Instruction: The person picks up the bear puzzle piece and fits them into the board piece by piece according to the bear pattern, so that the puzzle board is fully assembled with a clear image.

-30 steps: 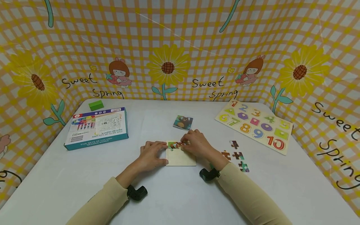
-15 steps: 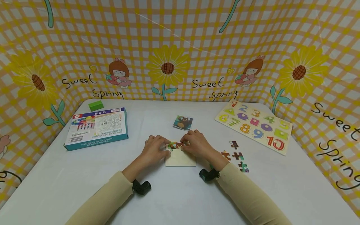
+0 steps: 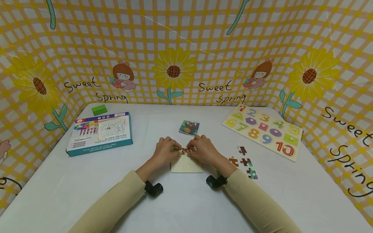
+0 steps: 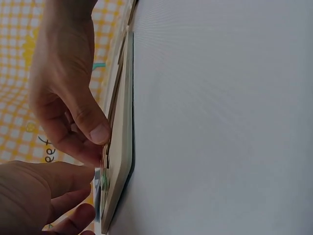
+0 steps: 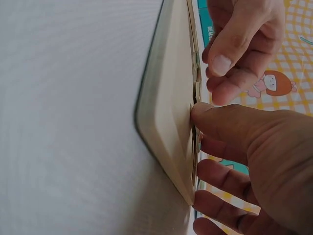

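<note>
A pale wooden puzzle tray [image 3: 186, 165] lies mid-table, with colourful jigsaw pieces along its far edge. My right hand [image 3: 204, 149] is over the tray's far right part. Its thumb and forefinger pinch a brown jigsaw piece [image 3: 186, 151], partly hidden by the fingers. From the left, my left hand [image 3: 165, 151] reaches over the far left part, by a green piece [image 3: 176, 149]. In the right wrist view the left hand's fingers are loosely bent above the tray rim, with nothing visible between them. The left wrist view shows the left thumb [image 4: 73, 175] close to the pieces.
Several loose jigsaw pieces [image 3: 246, 161] lie right of the tray. Behind it is a small bear picture card [image 3: 189, 127]. A number board [image 3: 263, 131] stands far right. A boxed bead set [image 3: 100, 134] and a green block [image 3: 99, 110] are at the left.
My left hand has moved right, from the tray's left edge to above its far left part, close to the right hand. The right hand has stayed almost still.
</note>
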### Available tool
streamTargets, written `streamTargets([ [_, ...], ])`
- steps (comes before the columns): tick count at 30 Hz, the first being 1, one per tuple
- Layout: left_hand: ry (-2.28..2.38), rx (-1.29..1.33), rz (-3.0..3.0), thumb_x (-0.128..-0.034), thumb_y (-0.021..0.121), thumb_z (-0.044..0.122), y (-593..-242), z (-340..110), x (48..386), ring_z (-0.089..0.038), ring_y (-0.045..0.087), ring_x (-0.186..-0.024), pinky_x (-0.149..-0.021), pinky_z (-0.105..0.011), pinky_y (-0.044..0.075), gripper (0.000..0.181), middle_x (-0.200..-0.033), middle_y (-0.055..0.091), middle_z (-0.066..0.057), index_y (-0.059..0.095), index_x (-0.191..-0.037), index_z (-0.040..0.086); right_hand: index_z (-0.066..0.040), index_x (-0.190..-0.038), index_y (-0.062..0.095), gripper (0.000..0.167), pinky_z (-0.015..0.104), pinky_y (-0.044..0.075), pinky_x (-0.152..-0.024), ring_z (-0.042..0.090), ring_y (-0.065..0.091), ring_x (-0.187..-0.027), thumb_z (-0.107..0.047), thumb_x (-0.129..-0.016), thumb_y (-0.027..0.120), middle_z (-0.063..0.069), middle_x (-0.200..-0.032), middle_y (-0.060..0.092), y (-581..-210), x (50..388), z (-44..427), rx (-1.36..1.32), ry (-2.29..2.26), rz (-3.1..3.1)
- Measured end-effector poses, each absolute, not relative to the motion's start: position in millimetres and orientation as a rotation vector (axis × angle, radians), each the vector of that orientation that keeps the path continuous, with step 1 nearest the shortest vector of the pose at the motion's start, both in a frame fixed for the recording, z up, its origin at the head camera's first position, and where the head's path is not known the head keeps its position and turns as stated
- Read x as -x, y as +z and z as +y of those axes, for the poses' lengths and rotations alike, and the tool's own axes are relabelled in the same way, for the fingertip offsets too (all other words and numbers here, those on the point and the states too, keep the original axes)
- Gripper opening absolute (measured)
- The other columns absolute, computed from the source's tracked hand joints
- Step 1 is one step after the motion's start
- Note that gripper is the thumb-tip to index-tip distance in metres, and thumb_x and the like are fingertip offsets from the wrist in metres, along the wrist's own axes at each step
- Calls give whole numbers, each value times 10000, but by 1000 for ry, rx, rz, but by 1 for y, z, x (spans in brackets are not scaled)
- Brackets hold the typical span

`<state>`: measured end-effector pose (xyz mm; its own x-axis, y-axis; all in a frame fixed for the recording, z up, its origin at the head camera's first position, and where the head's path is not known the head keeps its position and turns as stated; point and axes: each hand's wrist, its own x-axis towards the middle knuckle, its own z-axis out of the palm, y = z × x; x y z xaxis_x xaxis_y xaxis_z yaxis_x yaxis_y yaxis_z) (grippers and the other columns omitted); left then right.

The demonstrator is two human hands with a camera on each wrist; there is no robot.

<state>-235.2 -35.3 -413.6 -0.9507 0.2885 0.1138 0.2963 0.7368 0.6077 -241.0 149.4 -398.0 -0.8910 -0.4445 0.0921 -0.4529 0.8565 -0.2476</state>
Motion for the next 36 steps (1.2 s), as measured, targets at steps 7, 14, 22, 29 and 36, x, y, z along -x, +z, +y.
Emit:
streamTargets([
  [7,-1006,481,-2926,-788,707,171,-417,-30,239,-247,442,-981,-883,-453,334,197,-1007,600,-61,725,-981,131,-151,-1030,707,256,416,410,-823,245,506,-967,-293,-818,719,28,-1001,627,-400,243,149,-717,426,-3017],
  [14,-1008,458,-2929,-785,724,186,-417,-28,238,-241,428,-973,-844,-429,325,204,-996,587,-57,725,-983,138,-147,-1038,706,266,427,412,-835,254,507,-988,-298,-819,718,32,-1009,623,-399,243,149,-721,432,-3023],
  [22,-977,449,-2921,-786,728,210,-419,-27,239,-243,431,-972,-822,-414,327,188,-994,584,-55,730,-964,149,-143,-1038,707,268,426,413,-827,253,507,-980,-296,-818,719,34,-1004,621,-399,242,150,-727,439,-3012],
  [29,-956,453,-2919,-793,726,221,-420,-26,239,-241,431,-972,-818,-411,329,170,-994,579,-51,731,-952,159,-151,-1021,708,250,398,407,-794,239,501,-941,-288,-813,723,27,-978,618,-400,242,151,-735,434,-2989],
  [36,-960,449,-2922,-797,721,217,-422,-26,238,-244,430,-983,-836,-419,328,164,-1001,576,-51,727,-950,159,-152,-1021,709,244,406,405,-798,245,500,-944,-282,-814,722,32,-985,619,-400,241,151,-734,446,-2990],
])
